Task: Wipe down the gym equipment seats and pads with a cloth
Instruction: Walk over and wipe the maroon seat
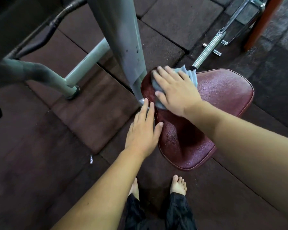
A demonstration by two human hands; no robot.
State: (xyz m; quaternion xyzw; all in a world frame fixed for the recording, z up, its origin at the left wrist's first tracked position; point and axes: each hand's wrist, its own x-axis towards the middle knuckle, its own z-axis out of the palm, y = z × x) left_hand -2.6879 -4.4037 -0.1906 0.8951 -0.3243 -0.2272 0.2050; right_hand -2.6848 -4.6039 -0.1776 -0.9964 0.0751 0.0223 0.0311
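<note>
The only camera sits on the person's head, looking steeply down and forward, close above the seat (206, 113) and the floor (56, 163).

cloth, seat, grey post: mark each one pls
cloth (191, 75): head view, exposed pleated folds.
seat (223, 92): head view, bare shiny top.
grey post (123, 39): head view, middle of shaft.

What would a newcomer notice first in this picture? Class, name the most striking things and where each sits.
The glossy maroon seat in the middle stands out first, with the right hand pressing a grey cloth flat on its far end. The left hand rests open on the seat's left edge, beside a grey metal post.
</note>
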